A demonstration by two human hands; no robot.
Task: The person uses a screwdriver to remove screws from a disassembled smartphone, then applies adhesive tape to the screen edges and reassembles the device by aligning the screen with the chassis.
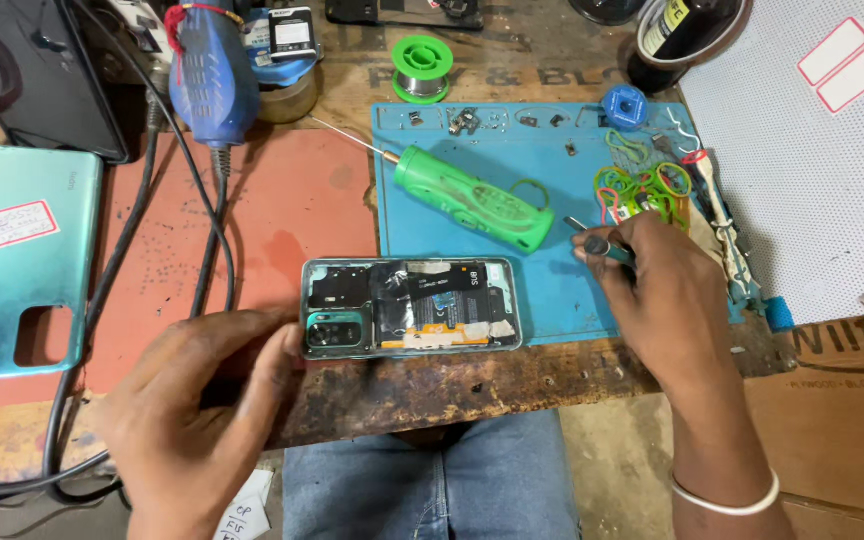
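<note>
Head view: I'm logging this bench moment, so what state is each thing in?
Phone: back cover off, insides exposed, lying flat.
Back cover: detached, lying at the left.
Left hand: closed on the phone's camera end.
Right hand: closed on a small tool.
Green screwdriver: lying untouched on the blue mat.
Solder spool: lying flat.

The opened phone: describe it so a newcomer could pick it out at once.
Find the blue mat on the wooden bench. The opened phone lies across the mat's lower left corner, its end held by the left hand. Unlike the teal back cover further left, its insides show.
</note>
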